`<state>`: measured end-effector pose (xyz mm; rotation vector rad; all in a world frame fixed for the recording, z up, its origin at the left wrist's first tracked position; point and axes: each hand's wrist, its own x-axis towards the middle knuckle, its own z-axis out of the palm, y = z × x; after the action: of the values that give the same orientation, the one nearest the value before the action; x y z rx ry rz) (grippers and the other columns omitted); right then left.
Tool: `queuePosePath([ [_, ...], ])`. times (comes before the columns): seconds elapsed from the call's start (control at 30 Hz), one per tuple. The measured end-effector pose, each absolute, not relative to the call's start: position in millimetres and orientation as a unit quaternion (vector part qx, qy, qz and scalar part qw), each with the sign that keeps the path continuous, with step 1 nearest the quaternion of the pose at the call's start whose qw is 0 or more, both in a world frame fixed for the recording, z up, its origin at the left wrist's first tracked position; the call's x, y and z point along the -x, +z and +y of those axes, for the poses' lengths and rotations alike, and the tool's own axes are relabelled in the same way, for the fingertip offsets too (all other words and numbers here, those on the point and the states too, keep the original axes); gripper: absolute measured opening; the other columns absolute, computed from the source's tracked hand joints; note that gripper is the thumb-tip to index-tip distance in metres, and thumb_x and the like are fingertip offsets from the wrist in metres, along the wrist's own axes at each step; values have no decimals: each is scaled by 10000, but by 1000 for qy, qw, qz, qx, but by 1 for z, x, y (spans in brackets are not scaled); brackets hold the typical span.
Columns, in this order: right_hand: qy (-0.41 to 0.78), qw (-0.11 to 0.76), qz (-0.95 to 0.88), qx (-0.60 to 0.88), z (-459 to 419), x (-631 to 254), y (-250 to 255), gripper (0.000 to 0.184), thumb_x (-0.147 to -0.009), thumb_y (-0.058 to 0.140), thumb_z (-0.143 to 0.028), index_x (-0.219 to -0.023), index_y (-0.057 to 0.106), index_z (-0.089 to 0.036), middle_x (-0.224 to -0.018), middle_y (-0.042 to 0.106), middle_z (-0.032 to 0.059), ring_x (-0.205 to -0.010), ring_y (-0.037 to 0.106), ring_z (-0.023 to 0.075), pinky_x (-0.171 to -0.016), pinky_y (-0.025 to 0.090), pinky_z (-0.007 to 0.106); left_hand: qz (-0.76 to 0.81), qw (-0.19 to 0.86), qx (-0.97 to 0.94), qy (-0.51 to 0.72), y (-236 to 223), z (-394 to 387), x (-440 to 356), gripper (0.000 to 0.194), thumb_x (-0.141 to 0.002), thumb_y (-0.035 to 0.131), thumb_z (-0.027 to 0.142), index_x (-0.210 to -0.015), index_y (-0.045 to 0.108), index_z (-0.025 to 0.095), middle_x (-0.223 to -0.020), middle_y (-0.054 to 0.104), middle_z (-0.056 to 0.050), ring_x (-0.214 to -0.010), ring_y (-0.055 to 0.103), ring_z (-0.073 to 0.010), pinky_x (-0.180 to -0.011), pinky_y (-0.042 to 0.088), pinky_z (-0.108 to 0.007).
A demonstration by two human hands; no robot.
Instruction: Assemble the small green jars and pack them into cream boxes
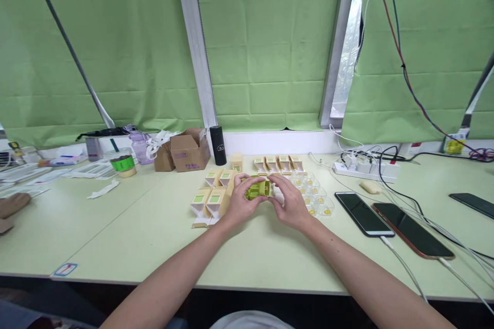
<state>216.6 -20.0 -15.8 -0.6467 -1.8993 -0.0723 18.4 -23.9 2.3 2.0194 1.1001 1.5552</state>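
Head view: left hand [244,201] holds green piece [256,189]; right hand [292,202] curled beside, hold unclear; slack grip could drop it underneath.

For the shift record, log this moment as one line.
left hand: on green item | right hand: at its near end | small boxes: beside left hand

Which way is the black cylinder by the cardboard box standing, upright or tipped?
Upright: the black cylinder stands on its end on the table, its long side rising nearly vertical.
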Motion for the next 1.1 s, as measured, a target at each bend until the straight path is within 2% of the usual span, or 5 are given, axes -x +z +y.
queuePosePath([
  [0.17, 21, 540, -798, 268, -15, -214, -21, 614, -941, 596, -139, -1526, 484, -290, -1378, 679, 132, -1266, 664, 320, -998, 631, 542, 367, 184, -734, 541, 3, -26, -18, 466, -807, 888, 338, -1256, 767, 315, -1183, 593, -87, -1282, 551, -307, -1130, 510, -494],
  [0.27, 46, 553, -787, 270, -14, -215, -21, 586, -934, 607, -131, -1491, 518, -290, -1359, 683, 129, -1226, 678, 308, -957, 646, 512, 349, 189, -742, 540, 4, -26, -16, 455, -929, 757, 356, -1370, 682, 280, -1216, 609, -104, -1261, 595, -282, -1128, 513, -479],
  [0.47, 69, 576, -765, 280, -15, -215, -19, 520, -913, 620, -119, -1404, 583, -282, -1327, 687, 117, -1181, 696, 295, -985, 631, 498, 398, 171, -721, 541, -1, -18, -14, 184, -970, 659, 344, -1055, 739, 202, -1089, 595, -98, -1089, 639, -244, -980, 574, -416],
  [0.67, 73, 568, -771, 277, -14, -214, -22, 500, -908, 630, -129, -1384, 585, -275, -1304, 696, 118, -1189, 694, 299, -999, 626, 501, 414, 206, -715, 525, -5, -15, -17, 183, -943, 673, 358, -945, 734, 185, -1009, 591, -84, -963, 629, -224, -933, 555, -407],
  [1.1, 87, 561, -774, 278, -13, -213, -22, 496, -879, 637, -116, -1350, 596, -266, -1294, 709, 113, -1228, 681, 298, -1055, 589, 514, 415, 220, -709, 526, -6, -12, -17, 208, -936, 682, 374, -861, 714, 183, -944, 600, -67, -912, 601, -213, -903, 524, -379],
])
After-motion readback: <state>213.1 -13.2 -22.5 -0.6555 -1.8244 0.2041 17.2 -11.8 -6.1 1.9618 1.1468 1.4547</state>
